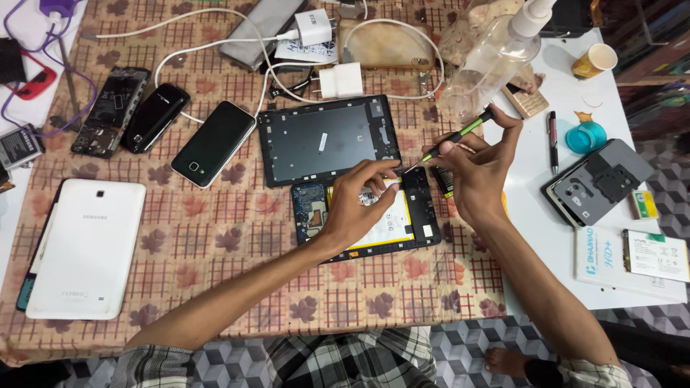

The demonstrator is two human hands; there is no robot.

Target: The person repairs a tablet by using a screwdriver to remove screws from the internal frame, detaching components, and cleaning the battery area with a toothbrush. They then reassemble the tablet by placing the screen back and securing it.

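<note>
1. The opened tablet (366, 215), lying near the table's middle, is steadied by the left hand (356, 205), fingertips pressed on its board.
2. The screwdriver (453, 139) is pinched in the right hand (478, 169); its tip is best kept upright on the screw.
3. Just beyond, the removed back cover (327, 140) is left undisturbed.

We see two dark phone screens (213, 144) left of the open tablet; a small white label (323, 141) on the black back panel (327, 140); at far right, a white-and-blue flat package (600, 262) beside a white-and-green box (655, 255).
</note>
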